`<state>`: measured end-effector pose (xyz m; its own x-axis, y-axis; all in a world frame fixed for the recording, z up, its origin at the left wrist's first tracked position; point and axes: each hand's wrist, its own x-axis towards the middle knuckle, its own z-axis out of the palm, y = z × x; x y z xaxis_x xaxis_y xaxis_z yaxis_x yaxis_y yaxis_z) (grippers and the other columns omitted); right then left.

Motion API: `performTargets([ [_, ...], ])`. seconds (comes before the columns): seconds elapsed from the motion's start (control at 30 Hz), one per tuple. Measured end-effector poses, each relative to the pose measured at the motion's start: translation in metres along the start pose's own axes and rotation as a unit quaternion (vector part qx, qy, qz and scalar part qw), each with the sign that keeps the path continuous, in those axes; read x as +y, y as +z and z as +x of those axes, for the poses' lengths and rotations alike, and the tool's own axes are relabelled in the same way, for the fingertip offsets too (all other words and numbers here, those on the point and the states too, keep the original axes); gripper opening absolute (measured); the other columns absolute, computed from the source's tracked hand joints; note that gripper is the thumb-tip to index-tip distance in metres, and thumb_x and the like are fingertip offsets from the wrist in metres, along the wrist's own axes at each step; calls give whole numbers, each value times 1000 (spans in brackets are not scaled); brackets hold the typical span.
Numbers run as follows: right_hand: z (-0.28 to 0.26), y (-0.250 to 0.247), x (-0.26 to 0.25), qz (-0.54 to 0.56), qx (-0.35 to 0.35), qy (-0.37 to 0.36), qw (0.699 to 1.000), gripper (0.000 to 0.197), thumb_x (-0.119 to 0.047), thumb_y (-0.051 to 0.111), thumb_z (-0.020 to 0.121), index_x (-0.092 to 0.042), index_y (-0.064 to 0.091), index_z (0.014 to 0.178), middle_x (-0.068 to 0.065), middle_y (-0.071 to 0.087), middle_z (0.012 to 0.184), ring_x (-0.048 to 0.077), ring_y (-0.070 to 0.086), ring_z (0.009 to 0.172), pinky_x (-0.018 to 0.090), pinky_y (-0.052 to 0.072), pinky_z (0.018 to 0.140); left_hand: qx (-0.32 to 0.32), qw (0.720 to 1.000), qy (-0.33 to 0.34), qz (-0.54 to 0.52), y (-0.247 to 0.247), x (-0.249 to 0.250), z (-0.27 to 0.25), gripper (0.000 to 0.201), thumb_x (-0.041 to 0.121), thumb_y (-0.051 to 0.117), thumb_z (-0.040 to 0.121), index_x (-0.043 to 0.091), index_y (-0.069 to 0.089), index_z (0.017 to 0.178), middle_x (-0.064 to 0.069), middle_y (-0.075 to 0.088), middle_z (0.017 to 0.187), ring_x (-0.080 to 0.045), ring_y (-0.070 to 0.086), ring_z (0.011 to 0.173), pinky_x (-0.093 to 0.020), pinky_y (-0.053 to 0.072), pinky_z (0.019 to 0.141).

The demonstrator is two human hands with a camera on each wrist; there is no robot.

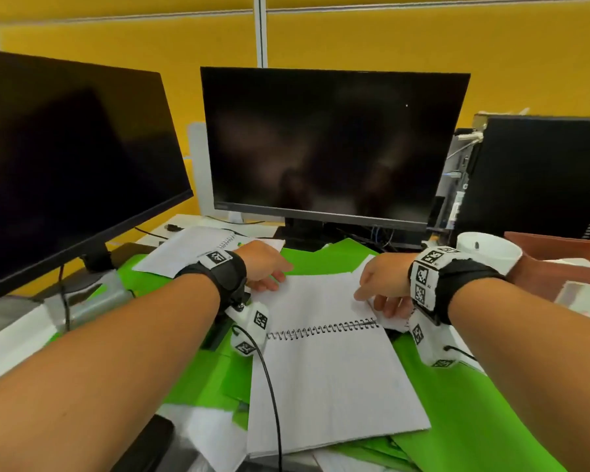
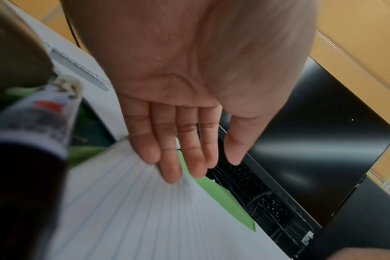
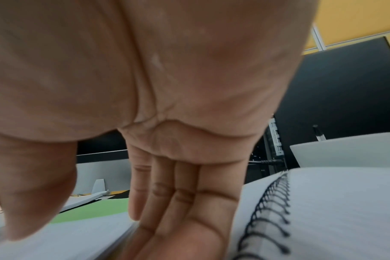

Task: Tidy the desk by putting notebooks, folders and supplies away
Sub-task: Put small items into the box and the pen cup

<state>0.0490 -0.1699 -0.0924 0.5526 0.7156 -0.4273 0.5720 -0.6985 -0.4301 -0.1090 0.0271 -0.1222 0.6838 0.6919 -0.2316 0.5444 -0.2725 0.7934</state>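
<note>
Notebook (image 1: 324,338), spiral-bound, lies open before the central monitor (image 1: 327,144). Our left hand (image 1: 263,267), fingers straight, touches its far page; our right hand (image 1: 382,284) slips flat fingers beneath. We judge it light and floppy; best held near the spiral.

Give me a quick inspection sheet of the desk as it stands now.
Surface: white desk, mostly covered by paper.
Job's things: open spiral notebook lying on green folders; loose sheet behind.
Clutter: white cup with a pen, brown tray on the right.
Hands: left hand flat, fingertips on the far page; right hand at its right edge, fingers straight.
Cables: black wrist-camera cable across the notebook.
Surroundings: two dark monitors, computer tower, yellow partition.
</note>
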Motion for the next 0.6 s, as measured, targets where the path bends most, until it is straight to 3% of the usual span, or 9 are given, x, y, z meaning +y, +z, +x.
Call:
performTargets([
  [0.1, -7, 4, -3, 3, -10, -4, 1000, 39, -30, 70, 97, -6, 59, 125, 17, 74, 94, 26, 70, 70, 35, 62, 63, 6, 1000, 2, -4, 5, -6, -7, 23, 26, 66, 97, 5, 68, 105, -4, 75, 86, -21, 70, 77, -28, 51, 65],
  [0.23, -8, 6, -6, 11, -2, -14, 1000, 46, -21, 73, 95, -2, 54, 132, 20, 73, 95, 28, 71, 71, 42, 63, 71, 15, 1000, 10, -14, 7, -11, -11, 23, 27, 64, 97, 6, 71, 100, -8, 77, 94, -22, 72, 86, -33, 55, 79],
  [0.3, -7, 6, -7, 27, 11, -19, 999, 48, -15, 76, 92, -2, 53, 133, 19, 74, 96, 31, 74, 74, 44, 65, 70, 23, 999, 9, -31, 8, -9, -13, 22, 26, 65, 97, 6, 71, 103, -6, 76, 92, -22, 72, 84, -30, 54, 73],
  [0.37, -4, 5, -6, 20, 24, -28, 999, 47, -16, 77, 91, 1, 56, 130, 19, 74, 108, 34, 76, 86, 46, 64, 79, 37, 997, 14, -60, 9, -1, -19, 21, 24, 66, 97, 6, 70, 108, -5, 75, 92, -20, 72, 79, -20, 50, 56],
  [0.43, -3, 6, -5, 54, 20, -35, 998, 37, -13, 75, 92, 5, 61, 121, 21, 74, 110, 37, 76, 89, 47, 64, 79, 42, 996, 41, -65, 10, 7, -24, 23, 22, 64, 99, 4, 69, 113, -8, 75, 102, -17, 69, 77, -16, 48, 47],
  [0.47, -2, 6, -3, 69, 14, -42, 997, 32, -12, 75, 92, 7, 64, 116, 23, 75, 108, 39, 76, 90, 50, 63, 81, 39, 996, 57, -57, 10, 10, -27, 25, 22, 62, 100, 4, 69, 114, -7, 74, 107, -17, 70, 84, -16, 48, 50],
  [0.53, 0, 4, 1, 81, 7, -62, 995, 19, -15, 73, 94, -2, 70, 108, 17, 78, 99, 37, 77, 90, 53, 62, 85, 57, 994, 75, -61, 11, 11, -32, 24, 25, 63, 99, 8, 71, 113, -2, 73, 110, -20, 70, 101, -20, 47, 64],
  [0.6, 0, -1, 6, 114, 10, -77, 990, 14, -15, 70, 97, -13, 70, 110, 10, 79, 97, 30, 78, 89, 51, 62, 85, 90, 986, 85, -112, 12, 6, -31, 16, 25, 67, 95, 16, 76, 105, 2, 73, 105, -18, 67, 103, -26, 48, 74],
])
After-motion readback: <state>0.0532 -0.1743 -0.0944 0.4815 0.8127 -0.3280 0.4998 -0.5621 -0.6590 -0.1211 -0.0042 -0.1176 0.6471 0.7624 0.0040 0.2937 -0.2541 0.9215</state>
